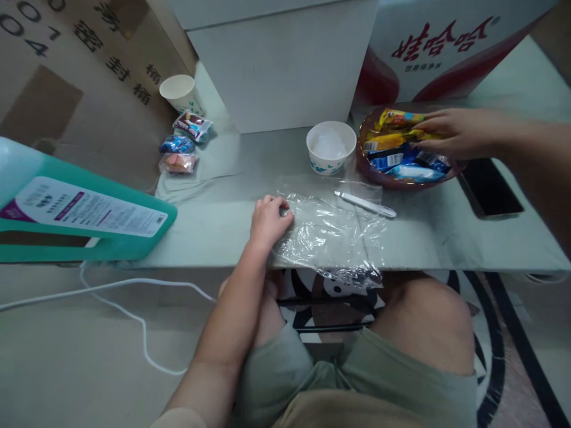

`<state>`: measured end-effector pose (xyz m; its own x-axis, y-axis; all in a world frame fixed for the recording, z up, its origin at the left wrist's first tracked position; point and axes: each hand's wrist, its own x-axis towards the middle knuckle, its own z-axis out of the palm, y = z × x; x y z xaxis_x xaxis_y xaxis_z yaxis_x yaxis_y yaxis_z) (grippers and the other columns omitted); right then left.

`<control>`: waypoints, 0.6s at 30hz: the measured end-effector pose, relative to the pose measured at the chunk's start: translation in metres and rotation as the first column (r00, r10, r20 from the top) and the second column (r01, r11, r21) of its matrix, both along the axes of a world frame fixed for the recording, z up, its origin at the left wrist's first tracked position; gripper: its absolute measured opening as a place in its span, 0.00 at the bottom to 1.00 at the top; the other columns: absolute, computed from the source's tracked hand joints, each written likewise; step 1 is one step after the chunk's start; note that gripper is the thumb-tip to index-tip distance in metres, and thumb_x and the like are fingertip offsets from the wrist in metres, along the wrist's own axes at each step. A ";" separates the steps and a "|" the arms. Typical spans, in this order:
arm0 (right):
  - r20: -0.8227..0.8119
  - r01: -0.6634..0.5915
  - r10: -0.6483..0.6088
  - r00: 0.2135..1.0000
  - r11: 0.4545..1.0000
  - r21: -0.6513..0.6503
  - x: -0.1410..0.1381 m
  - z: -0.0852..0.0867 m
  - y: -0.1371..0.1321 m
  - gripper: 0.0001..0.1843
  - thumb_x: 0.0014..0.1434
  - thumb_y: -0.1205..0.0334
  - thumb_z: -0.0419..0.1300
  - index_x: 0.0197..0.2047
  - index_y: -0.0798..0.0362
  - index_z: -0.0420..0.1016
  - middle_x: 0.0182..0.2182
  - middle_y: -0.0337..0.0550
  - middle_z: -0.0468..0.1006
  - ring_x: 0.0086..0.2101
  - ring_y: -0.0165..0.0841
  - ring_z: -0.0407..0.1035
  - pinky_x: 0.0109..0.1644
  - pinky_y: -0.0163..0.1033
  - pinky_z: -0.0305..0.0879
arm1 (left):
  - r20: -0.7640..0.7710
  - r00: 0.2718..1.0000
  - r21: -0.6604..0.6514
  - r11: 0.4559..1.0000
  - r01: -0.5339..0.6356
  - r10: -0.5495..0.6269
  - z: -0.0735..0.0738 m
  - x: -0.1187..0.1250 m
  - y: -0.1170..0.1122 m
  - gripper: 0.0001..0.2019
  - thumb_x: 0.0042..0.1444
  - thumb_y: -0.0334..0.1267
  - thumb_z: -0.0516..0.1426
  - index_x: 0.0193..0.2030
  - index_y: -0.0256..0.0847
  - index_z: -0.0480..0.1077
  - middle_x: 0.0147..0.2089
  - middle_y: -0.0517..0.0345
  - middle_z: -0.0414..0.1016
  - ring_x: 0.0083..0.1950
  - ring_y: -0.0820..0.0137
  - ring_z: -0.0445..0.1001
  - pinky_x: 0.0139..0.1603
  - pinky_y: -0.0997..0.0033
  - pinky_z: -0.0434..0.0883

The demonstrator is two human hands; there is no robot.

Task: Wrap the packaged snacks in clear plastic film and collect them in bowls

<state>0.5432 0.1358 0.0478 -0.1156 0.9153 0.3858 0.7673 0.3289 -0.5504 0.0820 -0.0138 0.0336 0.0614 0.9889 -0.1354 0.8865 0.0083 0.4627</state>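
My left hand [269, 221] rests on the table with its fingers curled, closed at the left edge of a clear plastic bag [328, 232]. The crinkled bag lies flat and hangs a little over the table's front edge. On its upper right part lies a slim white utility knife [366, 204]. My right hand [450, 132] reaches over a reddish-brown bowl [404, 183], fingers stretched out and apart, the tips at the yellow snack packets [395, 140]. Blue snack packets [404, 160] fill the bowl's near side. What lies under the right fingers is partly hidden.
Left of the bowl stands a paper cup [330, 165] with whitish contents. Another paper cup [181, 89] and small wrapped snacks [178, 144] sit back left. A green jug [147, 229], cardboard box [89, 89], white box [285, 71] and phone [491, 187] surround the area.
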 end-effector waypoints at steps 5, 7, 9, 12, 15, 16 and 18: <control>0.377 0.261 -0.240 0.894 0.965 -0.004 -0.058 0.041 -0.062 0.25 0.50 0.48 0.75 0.50 0.45 0.83 0.58 0.50 0.81 0.65 0.61 0.66 0.71 0.76 0.47 | -0.002 1.000 0.003 1.000 0.002 -0.002 0.001 0.000 -0.001 0.06 0.59 0.34 0.59 0.42 0.42 0.77 0.52 0.46 0.76 0.58 0.52 0.72 0.63 0.54 0.70; 0.326 0.091 -0.117 0.938 0.991 0.094 -0.098 0.059 -0.107 0.23 0.61 0.56 0.64 0.60 0.44 0.78 0.61 0.52 0.78 0.62 0.54 0.70 0.67 0.68 0.62 | 0.004 1.000 0.012 1.000 0.003 -0.003 0.000 0.000 -0.002 0.06 0.59 0.34 0.59 0.41 0.43 0.77 0.50 0.47 0.75 0.57 0.52 0.72 0.63 0.53 0.70; 0.209 -0.072 0.032 0.977 0.980 0.187 -0.140 0.065 -0.160 0.17 0.62 0.60 0.60 0.53 0.47 0.79 0.50 0.53 0.84 0.51 0.50 0.79 0.55 0.60 0.75 | 0.012 1.000 0.026 1.000 -0.001 0.000 -0.001 -0.001 -0.002 0.05 0.59 0.34 0.60 0.40 0.44 0.76 0.49 0.47 0.75 0.57 0.52 0.72 0.63 0.52 0.70; 0.217 -0.473 0.461 0.860 0.881 0.006 -0.186 0.040 -0.233 0.25 0.63 0.49 0.63 0.61 0.47 0.73 0.57 0.51 0.82 0.56 0.52 0.77 0.60 0.64 0.73 | 0.026 1.000 0.044 0.999 -0.011 0.009 -0.003 -0.006 -0.002 0.04 0.58 0.34 0.61 0.40 0.44 0.77 0.49 0.47 0.75 0.56 0.52 0.72 0.63 0.51 0.70; 0.350 -0.499 0.537 0.768 0.844 -0.198 -0.200 -0.006 -0.278 0.38 0.57 0.54 0.69 0.70 0.43 0.67 0.71 0.50 0.68 0.68 0.58 0.64 0.66 0.70 0.65 | 0.048 0.998 0.066 0.997 -0.044 0.041 -0.004 -0.016 -0.002 0.06 0.57 0.31 0.61 0.40 0.44 0.77 0.50 0.47 0.75 0.56 0.53 0.73 0.63 0.50 0.70; 0.374 -0.467 0.514 0.772 0.858 -0.214 -0.199 -0.020 -0.286 0.35 0.58 0.61 0.67 0.69 0.42 0.69 0.71 0.48 0.68 0.69 0.56 0.64 0.67 0.69 0.65 | 0.059 0.997 0.078 0.995 -0.059 0.054 -0.004 -0.020 -0.003 0.07 0.56 0.31 0.61 0.40 0.44 0.77 0.50 0.47 0.76 0.56 0.53 0.73 0.63 0.50 0.70; 0.364 -0.411 0.462 0.809 0.887 -0.212 -0.194 -0.038 -0.293 0.23 0.62 0.68 0.60 0.59 0.42 0.77 0.67 0.46 0.75 0.67 0.51 0.68 0.67 0.66 0.65 | 0.101 0.992 0.110 0.990 -0.083 0.072 -0.003 -0.030 -0.005 0.07 0.56 0.31 0.61 0.40 0.44 0.78 0.50 0.48 0.76 0.55 0.55 0.74 0.63 0.51 0.71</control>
<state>0.3491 -0.1574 0.0100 -0.6321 0.7664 0.1142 0.7167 0.6343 -0.2899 0.0523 -0.0191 0.0307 -0.0089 0.9998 -0.0188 0.8362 0.0177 0.5481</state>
